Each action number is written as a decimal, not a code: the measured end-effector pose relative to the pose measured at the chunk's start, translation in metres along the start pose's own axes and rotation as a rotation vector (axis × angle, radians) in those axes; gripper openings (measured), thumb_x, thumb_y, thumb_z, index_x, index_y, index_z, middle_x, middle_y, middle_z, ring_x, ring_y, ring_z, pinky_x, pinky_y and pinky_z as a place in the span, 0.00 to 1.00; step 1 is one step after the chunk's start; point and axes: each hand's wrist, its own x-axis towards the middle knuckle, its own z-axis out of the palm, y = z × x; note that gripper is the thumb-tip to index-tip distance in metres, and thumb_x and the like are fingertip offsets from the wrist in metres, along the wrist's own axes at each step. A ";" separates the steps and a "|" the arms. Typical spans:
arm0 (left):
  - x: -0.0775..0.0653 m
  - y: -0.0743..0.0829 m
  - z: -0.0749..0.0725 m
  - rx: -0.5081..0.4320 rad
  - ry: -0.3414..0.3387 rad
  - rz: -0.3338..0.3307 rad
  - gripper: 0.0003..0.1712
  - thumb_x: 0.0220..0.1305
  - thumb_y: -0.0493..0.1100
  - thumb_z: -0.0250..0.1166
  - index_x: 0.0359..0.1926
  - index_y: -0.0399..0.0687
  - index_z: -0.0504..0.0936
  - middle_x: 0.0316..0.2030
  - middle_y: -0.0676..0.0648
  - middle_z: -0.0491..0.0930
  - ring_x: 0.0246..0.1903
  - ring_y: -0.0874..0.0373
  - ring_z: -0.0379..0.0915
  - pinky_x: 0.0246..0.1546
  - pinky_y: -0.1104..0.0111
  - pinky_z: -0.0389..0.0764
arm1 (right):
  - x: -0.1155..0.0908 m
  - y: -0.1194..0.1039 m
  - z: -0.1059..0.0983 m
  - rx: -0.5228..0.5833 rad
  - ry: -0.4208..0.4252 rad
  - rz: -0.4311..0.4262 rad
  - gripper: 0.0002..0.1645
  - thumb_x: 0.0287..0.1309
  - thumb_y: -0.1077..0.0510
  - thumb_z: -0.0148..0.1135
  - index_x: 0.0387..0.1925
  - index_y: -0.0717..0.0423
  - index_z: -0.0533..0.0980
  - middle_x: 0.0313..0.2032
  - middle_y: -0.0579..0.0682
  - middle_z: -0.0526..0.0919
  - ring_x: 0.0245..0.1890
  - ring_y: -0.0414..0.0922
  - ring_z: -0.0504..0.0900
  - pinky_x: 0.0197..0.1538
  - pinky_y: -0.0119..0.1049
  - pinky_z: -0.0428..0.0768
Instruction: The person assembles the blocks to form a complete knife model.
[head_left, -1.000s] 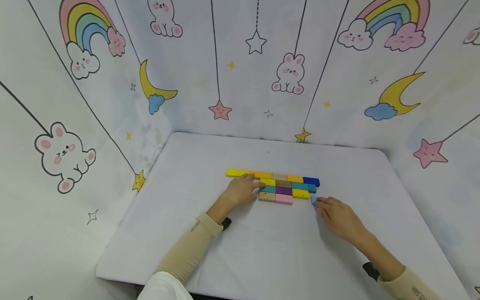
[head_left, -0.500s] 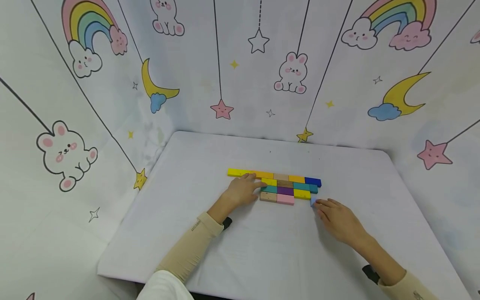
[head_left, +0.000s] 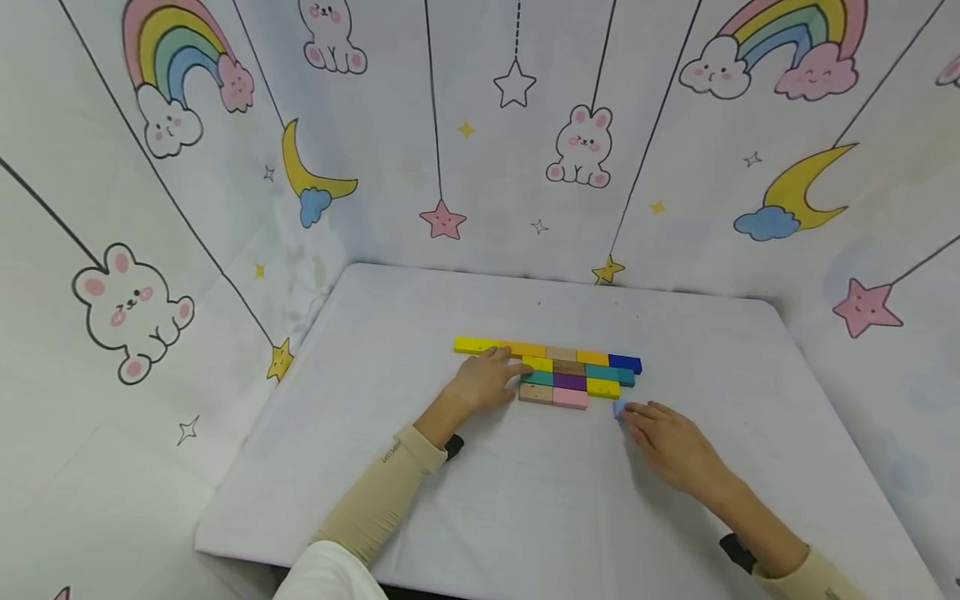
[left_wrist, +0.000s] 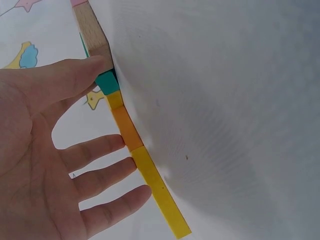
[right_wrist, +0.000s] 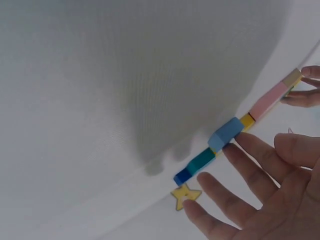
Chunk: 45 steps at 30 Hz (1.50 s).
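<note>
Flat coloured wooden blocks lie in several staggered rows mid-table in the head view, among them a yellow block (head_left: 603,388), a pink block (head_left: 570,399) and a purple block (head_left: 569,382). My left hand (head_left: 483,385) rests at the left end of these rows. In the left wrist view its thumb touches a natural wood block (left_wrist: 91,27), and its spread fingers meet the orange and long yellow blocks (left_wrist: 159,187). My right hand (head_left: 678,446) touches a light blue block (right_wrist: 226,134) with extended fingertips. Its thumb stands apart from that block, which sits just off the front row.
A white cloth covers the table (head_left: 525,500). Behind it rises a backdrop (head_left: 495,167) printed with rabbits, stars, moons and rainbows. A dark blue block (head_left: 625,363) ends the far row on the right.
My right hand has moved the light blue block slightly left and nearer to me, away from the right end of the rows. My left hand stays in place.
</note>
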 end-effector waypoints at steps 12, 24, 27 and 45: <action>0.000 0.002 0.000 0.007 -0.009 -0.008 0.31 0.74 0.55 0.64 0.75 0.73 0.71 0.76 0.44 0.65 0.75 0.43 0.62 0.66 0.47 0.76 | 0.008 -0.008 0.006 0.001 0.021 -0.048 0.23 0.72 0.61 0.64 0.64 0.63 0.79 0.61 0.62 0.82 0.65 0.69 0.75 0.66 0.65 0.72; -0.001 0.000 -0.001 0.007 -0.002 -0.002 0.31 0.75 0.55 0.64 0.75 0.73 0.71 0.76 0.45 0.65 0.74 0.43 0.63 0.65 0.47 0.77 | 0.017 -0.017 0.010 0.017 0.017 -0.057 0.24 0.73 0.60 0.63 0.66 0.62 0.78 0.63 0.62 0.81 0.67 0.68 0.74 0.68 0.65 0.71; -0.001 0.000 -0.001 0.011 -0.002 0.000 0.31 0.75 0.55 0.64 0.75 0.72 0.71 0.76 0.45 0.65 0.74 0.43 0.63 0.65 0.47 0.77 | 0.018 -0.018 0.010 0.021 0.012 -0.065 0.24 0.73 0.60 0.62 0.66 0.62 0.78 0.63 0.62 0.81 0.67 0.68 0.74 0.68 0.65 0.71; -0.002 0.002 -0.002 0.005 0.003 0.004 0.30 0.75 0.54 0.64 0.75 0.71 0.72 0.76 0.44 0.66 0.74 0.43 0.64 0.65 0.48 0.77 | 0.025 -0.027 0.013 -0.017 0.015 -0.078 0.24 0.74 0.56 0.62 0.66 0.62 0.78 0.63 0.63 0.80 0.67 0.66 0.75 0.68 0.64 0.72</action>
